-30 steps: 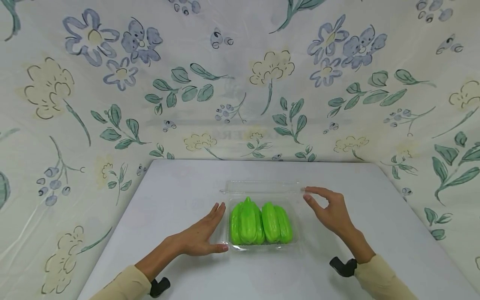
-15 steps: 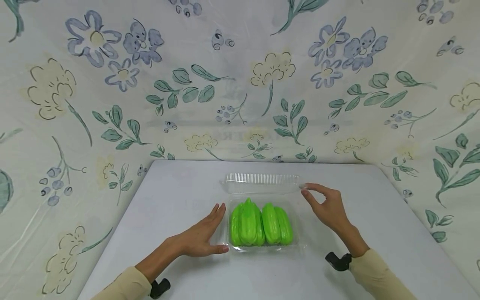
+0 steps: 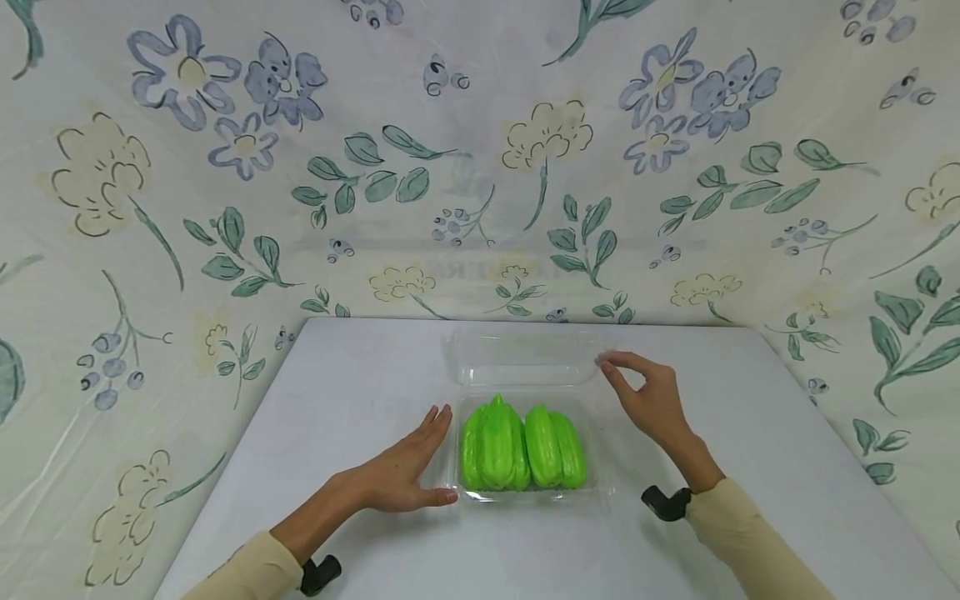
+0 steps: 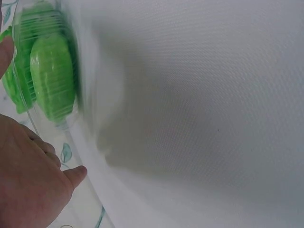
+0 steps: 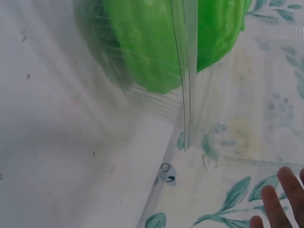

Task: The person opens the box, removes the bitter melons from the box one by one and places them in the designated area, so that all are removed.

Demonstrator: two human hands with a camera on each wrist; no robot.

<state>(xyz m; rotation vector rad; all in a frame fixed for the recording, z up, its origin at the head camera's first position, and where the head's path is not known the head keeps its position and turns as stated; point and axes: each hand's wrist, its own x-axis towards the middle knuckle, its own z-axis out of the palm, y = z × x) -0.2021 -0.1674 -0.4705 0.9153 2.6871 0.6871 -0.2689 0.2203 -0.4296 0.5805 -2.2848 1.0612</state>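
Observation:
A clear plastic container holds several glossy green ridged vegetable-like pieces, lying side by side lengthwise. Its clear lid stands raised at the back edge. My right hand pinches the lid's right corner between thumb and index finger. In the right wrist view, fingers show beside the clear lid. My left hand has its fingers straight and thumb spread, at the container's left side. The left wrist view shows that hand near the container wall, with green pieces behind the plastic.
The white table reaches under both forearms. A floral sheet hangs behind it and along both sides. Small black devices are at both wrists, below the beige sleeves.
The lid has swung up and back on its rear edge. My right hand has moved up and slightly left with the lid's corner. The left hand and green pieces have stayed in place.

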